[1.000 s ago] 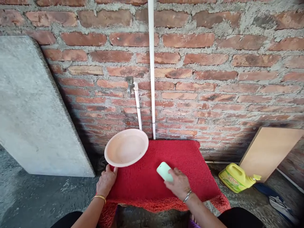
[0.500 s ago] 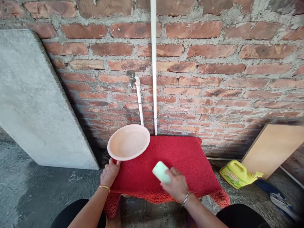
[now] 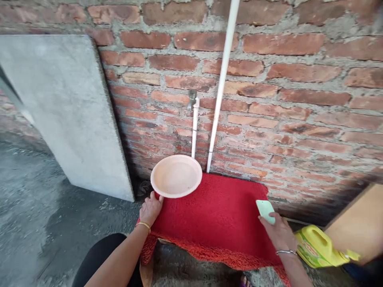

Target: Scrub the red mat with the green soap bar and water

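A red shaggy mat (image 3: 215, 215) lies over a low bench, its fringe hanging down the front. At the mat's left edge my left hand (image 3: 151, 210) is closed on the border, thumb on top, just below the basin. My right hand (image 3: 279, 231) grips a pale green scrubbing brush (image 3: 265, 210) by its back, over the mat's right side. The brush's underside is hidden, so bristles do not show. A pale pink basin (image 3: 176, 176) sits on the mat's back left corner, under a wall tap (image 3: 192, 101).
A yellow detergent jug (image 3: 318, 247) stands on the floor at the right, close to my right wrist. Behind it leans a wooden board (image 3: 356, 223). A grey slab (image 3: 77, 115) leans on the brick wall at left. White pipes (image 3: 223, 79) run up the wall.
My right hand has carried the brush from the middle of the mat toward its right edge. My left hand stays at the left edge. The view has turned and tilted.
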`<state>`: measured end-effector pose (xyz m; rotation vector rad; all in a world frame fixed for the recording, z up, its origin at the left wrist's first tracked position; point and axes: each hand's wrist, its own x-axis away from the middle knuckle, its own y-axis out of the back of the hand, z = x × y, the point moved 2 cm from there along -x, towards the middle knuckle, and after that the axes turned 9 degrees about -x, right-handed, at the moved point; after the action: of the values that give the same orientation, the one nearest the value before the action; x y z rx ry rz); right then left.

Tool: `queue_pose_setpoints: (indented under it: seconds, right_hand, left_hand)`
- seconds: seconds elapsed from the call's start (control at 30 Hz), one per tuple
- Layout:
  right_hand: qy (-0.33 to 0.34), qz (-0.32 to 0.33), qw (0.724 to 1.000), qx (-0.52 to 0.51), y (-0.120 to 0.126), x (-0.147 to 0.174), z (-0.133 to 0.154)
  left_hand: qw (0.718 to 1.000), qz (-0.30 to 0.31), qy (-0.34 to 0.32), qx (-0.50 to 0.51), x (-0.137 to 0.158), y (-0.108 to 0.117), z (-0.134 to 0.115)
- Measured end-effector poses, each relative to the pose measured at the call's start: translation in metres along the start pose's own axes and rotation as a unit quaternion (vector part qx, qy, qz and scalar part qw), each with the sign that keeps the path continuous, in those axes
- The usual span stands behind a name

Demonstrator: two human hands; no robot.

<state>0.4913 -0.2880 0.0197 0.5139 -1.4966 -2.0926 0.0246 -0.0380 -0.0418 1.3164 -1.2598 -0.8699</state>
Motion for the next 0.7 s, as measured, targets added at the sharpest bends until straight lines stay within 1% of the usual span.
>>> queue_pose_setpoints:
  seconds: [0.03, 0.1, 0.17, 0.23, 0.3, 0.33, 0.4, 0.47, 0.53, 0.6, 0.7]
  right_hand:
    - [0.035, 0.013, 0.999, -0.015, -0.007, 0.008, 0.019]
    - [0.135, 0.055, 0.989, -0.037, -0.025, 0.037, 0.069]
    - [0.245, 0.099, 0.964, -0.044, -0.045, 0.075, 0.127]
    - [0.330, 0.130, 0.934, -0.042, -0.062, 0.110, 0.180]
    - [0.381, 0.150, 0.912, -0.040, -0.075, 0.134, 0.221]
    - [0.396, 0.159, 0.904, -0.039, -0.080, 0.141, 0.236]
    - [0.407, 0.173, 0.896, -0.036, -0.089, 0.144, 0.254]
    - [0.393, 0.181, 0.901, -0.033, -0.091, 0.133, 0.254]
    - [0.357, 0.174, 0.917, -0.031, -0.087, 0.110, 0.237]
    - [0.299, 0.162, 0.940, -0.027, -0.077, 0.079, 0.203]
    - [0.194, 0.126, 0.972, -0.028, -0.051, 0.020, 0.126]
  left_hand:
    - [1.000, 0.001, 0.000, 0.005, 0.001, 0.001, -0.001]
    - [1.000, 0.002, 0.000, 0.013, 0.002, 0.002, -0.002]
    - [1.000, 0.003, 0.000, 0.019, 0.003, 0.003, -0.001]
    - [1.000, 0.000, -0.003, 0.022, 0.002, 0.002, 0.000]
    - [1.000, -0.002, -0.007, 0.024, 0.001, 0.001, 0.001]
    - [1.000, -0.001, -0.009, 0.024, 0.001, 0.000, 0.002]
    - [1.000, 0.004, -0.010, 0.028, 0.000, 0.000, 0.002]
    - [0.999, 0.007, -0.006, 0.034, 0.000, 0.000, 0.002]
    - [0.999, 0.007, -0.006, 0.038, 0.001, 0.001, 0.001]
    - [0.999, 0.004, -0.008, 0.041, 0.002, 0.002, 0.000]
    - [0.999, 0.002, -0.004, 0.047, 0.003, 0.003, -0.001]
